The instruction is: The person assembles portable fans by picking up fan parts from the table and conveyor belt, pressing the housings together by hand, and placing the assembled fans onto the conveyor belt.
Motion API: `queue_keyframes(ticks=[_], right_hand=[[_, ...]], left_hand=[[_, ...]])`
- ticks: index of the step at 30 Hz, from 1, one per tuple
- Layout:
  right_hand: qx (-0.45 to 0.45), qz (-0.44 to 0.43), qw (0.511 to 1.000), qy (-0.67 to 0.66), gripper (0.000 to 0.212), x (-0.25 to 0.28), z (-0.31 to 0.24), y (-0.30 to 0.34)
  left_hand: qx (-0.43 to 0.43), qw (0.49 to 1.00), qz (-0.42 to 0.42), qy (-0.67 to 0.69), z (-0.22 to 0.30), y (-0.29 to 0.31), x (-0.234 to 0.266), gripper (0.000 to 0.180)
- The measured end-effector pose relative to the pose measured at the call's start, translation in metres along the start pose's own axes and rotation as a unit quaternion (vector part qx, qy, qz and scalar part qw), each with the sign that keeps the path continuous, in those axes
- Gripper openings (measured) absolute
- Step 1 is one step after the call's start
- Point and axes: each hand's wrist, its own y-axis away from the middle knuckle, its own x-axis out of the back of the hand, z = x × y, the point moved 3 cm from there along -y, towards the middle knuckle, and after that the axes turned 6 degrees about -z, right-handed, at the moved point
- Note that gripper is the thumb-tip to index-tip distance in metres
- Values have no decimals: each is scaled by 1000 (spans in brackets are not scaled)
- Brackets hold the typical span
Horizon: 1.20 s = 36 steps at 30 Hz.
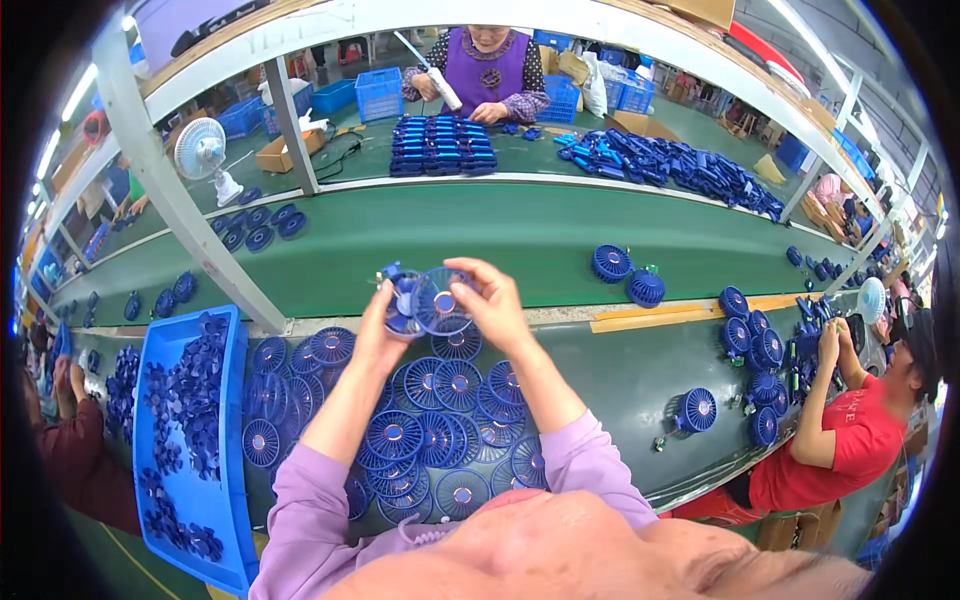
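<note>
At the left edge, beyond the near bench's end of loose parts, a co-worker's dark red sleeve (80,450) shows. Next to the right stands a long blue tray (233,430) holding heaps of small dark blue pieces (205,385). Farther off, a few blue fan heads lie on the green conveyor belt (450,240). Toward the middle, the left hand (372,335) grasps a blue fan body (402,303), raised over the belt's near edge. Just to its right, the right hand (490,300) pinches a round blue grille (437,302) by its rim; the two pieces overlap, though I cannot tell whether they touch. Nearer, many similar grilles (430,435) lie piled between the forearms. On the right, more fan heads (765,350) cluster before a co-worker in a red shirt (850,440).
</note>
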Motion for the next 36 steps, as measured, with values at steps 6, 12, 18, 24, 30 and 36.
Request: queue_keyframes(ticks=[6,12,18,24,30,36], right_hand=[[133,26,944,300,31,-30,-24,17],[146,-215,907,332,86,-40,-27,25],[128,-210,944,218,97,-54,0,34],[-119,-175,944,-253,73,-69,21,47],[-137,-146,954,-222,76,-60,12,44],[35,-87,995,-27,81,-65,4,42]], left_hand=[[1,998,-43,41,-9,29,-28,42],[-5,998,27,50,-10,50,-38,42],[-219,957,150,-113,-16,61,-59,35],[-472,646,126,-587,-8,74,-76,37],[-477,669,74,-566,-6,64,-75,39],[-441,735,103,-505,-15,56,-68,35]])
